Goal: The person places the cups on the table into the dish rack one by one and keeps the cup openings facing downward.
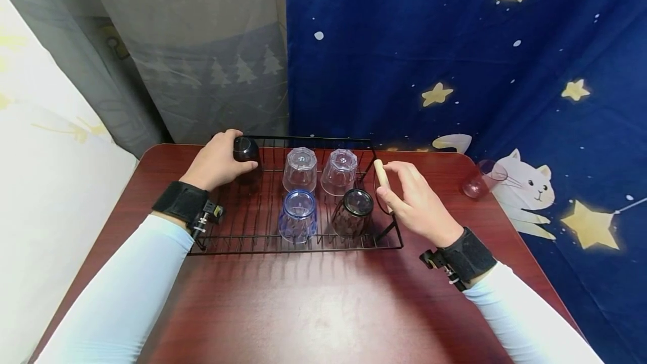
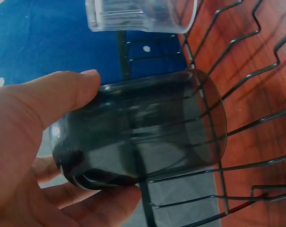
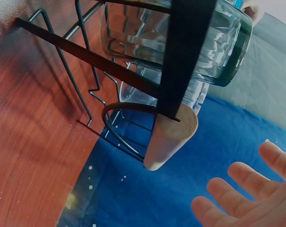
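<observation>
My left hand [image 1: 216, 160] holds a smooth dark tinted glass [image 2: 143, 130], thumb on one side and fingers on the other. That glass is upside down at the back left of a black wire rack [image 1: 237, 252]. My right hand [image 1: 417, 198] is beside the wooden handle [image 1: 382, 176] at the rack's right end, its fingers spread and apart from the handle in the right wrist view. Two clear glasses [image 1: 301, 167] [image 1: 340, 170] stand inverted in the back row. In front are a blue-tinted glass [image 1: 298, 218] and a dark faceted glass [image 1: 352, 215], also inverted.
A pinkish glass [image 1: 475, 185] stands alone near the back right corner of the reddish-brown table [image 1: 313, 302]. Behind the table hang a grey curtain [image 1: 212, 44] and a blue one [image 1: 384, 44] with stars. A white wall covering [image 1: 45, 184] borders the left side.
</observation>
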Tool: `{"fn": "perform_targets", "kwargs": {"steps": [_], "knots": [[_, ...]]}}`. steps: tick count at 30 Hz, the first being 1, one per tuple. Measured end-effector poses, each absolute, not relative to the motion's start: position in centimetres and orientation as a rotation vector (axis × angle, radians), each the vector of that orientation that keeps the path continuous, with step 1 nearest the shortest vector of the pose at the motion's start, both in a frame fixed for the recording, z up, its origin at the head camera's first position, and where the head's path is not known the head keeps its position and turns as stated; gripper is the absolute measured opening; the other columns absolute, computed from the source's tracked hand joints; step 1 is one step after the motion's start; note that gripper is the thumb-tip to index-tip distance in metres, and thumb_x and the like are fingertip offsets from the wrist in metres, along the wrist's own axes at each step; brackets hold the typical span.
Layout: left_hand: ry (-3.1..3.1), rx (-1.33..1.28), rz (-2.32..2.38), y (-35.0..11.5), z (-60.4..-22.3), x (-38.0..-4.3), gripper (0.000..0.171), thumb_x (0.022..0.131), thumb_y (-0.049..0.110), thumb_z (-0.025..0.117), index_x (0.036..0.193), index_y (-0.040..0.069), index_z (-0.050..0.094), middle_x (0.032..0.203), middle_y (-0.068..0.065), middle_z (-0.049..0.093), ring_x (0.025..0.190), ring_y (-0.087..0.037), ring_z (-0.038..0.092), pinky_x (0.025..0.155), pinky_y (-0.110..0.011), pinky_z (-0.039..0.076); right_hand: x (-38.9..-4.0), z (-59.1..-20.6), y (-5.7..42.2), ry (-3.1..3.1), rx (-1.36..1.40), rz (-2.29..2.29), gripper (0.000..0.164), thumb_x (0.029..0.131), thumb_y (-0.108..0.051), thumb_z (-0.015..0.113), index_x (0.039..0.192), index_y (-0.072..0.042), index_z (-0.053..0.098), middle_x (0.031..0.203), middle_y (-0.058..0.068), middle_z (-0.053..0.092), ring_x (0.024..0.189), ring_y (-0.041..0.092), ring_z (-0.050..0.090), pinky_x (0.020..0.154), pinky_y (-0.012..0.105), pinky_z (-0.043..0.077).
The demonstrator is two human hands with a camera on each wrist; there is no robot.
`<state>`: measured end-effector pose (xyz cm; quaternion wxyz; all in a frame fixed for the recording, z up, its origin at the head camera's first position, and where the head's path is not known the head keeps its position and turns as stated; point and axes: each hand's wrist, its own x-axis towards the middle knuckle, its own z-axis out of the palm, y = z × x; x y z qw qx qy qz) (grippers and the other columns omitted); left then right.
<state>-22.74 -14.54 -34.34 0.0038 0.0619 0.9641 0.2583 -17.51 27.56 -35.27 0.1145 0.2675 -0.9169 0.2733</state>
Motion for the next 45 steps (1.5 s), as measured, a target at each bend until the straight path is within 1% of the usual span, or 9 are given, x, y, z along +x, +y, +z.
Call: {"fn": "perform_targets", "kwargs": {"steps": [6,17,21,24,28,33,40,43,45], "knots": [[3.009,0.168,0.799,-14.8,-35.1,-22.9,0.082,0.092,0.037,0.069,0.154,0.001,0.029,0.146,-0.031,0.038,0.122,-0.045,0.052,0.095,-0.057,0.048,-17.5,-35.7,27.5,-2.673,0.789,0.804,0.053,0.102,-0.04,0.056,0.137,-0.001,0.049,0.139,0.016,0.05,0.133,0.031,0.045,0.11,0.054,0.035],[3.006,0.163,0.803,-15.1,-35.3,-23.1,0.085,0.093,0.038,0.069,0.156,0.001,0.025,0.149,-0.032,0.035,0.124,-0.047,0.05,0.098,-0.059,0.046,-17.4,-35.8,27.5,-2.676,0.787,0.788,0.05,0.102,-0.037,0.057,0.136,-0.001,0.048,0.139,0.018,0.049,0.133,0.033,0.044,0.11,0.054,0.034],[3.005,0.157,0.808,-15.0,-35.1,-22.9,0.091,0.092,0.042,0.069,0.158,0.003,0.021,0.15,-0.033,0.032,0.123,-0.047,0.051,0.098,-0.059,0.046,-17.5,-35.9,27.6,-2.676,0.776,0.788,0.049,0.102,-0.036,0.057,0.135,-0.001,0.049,0.138,0.018,0.05,0.133,0.033,0.044,0.11,0.055,0.034],[3.017,0.159,0.809,-14.9,-34.7,-22.7,0.093,0.092,0.045,0.068,0.159,0.004,0.019,0.152,-0.033,0.029,0.126,-0.048,0.049,0.1,-0.061,0.043,-17.5,-35.9,27.8,-2.673,0.767,0.787,0.049,0.102,-0.037,0.057,0.134,0.0,0.05,0.137,0.017,0.05,0.132,0.033,0.044,0.109,0.055,0.034],[3.054,0.182,0.837,-14.5,-34.1,-22.2,0.091,0.093,0.05,0.064,0.158,0.004,0.021,0.154,-0.031,0.029,0.133,-0.048,0.042,0.104,-0.062,0.04,-17.6,-35.8,27.8,-2.68,0.757,0.781,0.049,0.102,-0.037,0.058,0.136,-0.002,0.05,0.138,0.016,0.051,0.133,0.031,0.044,0.11,0.054,0.034],[3.105,0.227,0.928,-14.0,-33.2,-21.2,0.087,0.094,0.053,0.06,0.157,0.004,0.025,0.155,-0.028,0.032,0.141,-0.044,0.035,0.108,-0.062,0.036,-17.7,-35.4,27.4,-2.699,0.743,0.749,0.057,0.101,-0.038,0.058,0.146,-0.005,0.044,0.145,0.016,0.048,0.136,0.032,0.043,0.111,0.055,0.033],[3.143,0.361,1.034,-12.5,-31.6,-19.0,0.075,0.096,0.048,0.059,0.154,0.008,0.035,0.155,-0.019,0.037,0.143,-0.038,0.036,0.11,-0.058,0.036,-17.9,-34.4,26.6,-2.679,0.728,0.759,0.059,0.1,-0.037,0.059,0.147,-0.005,0.044,0.146,0.016,0.048,0.138,0.032,0.042,0.113,0.054,0.032],[3.145,0.397,1.053,-11.8,-31.0,-18.0,0.071,0.097,0.049,0.057,0.154,0.013,0.037,0.156,-0.015,0.038,0.144,-0.034,0.036,0.108,-0.062,0.035,-18.1,-33.8,26.1,-2.684,0.713,0.783,0.059,0.101,-0.04,0.058,0.147,-0.006,0.046,0.147,0.015,0.048,0.139,0.03,0.041,0.114,0.053,0.032],[3.142,0.432,1.069,-11.4,-30.7,-17.4,0.069,0.097,0.049,0.057,0.154,0.015,0.038,0.156,-0.013,0.039,0.144,-0.032,0.036,0.109,-0.062,0.035,-18.2,-33.4,25.7,-2.69,0.698,0.796,0.058,0.101,-0.043,0.056,0.146,-0.008,0.047,0.147,0.013,0.048,0.139,0.029,0.041,0.114,0.053,0.033]]}}
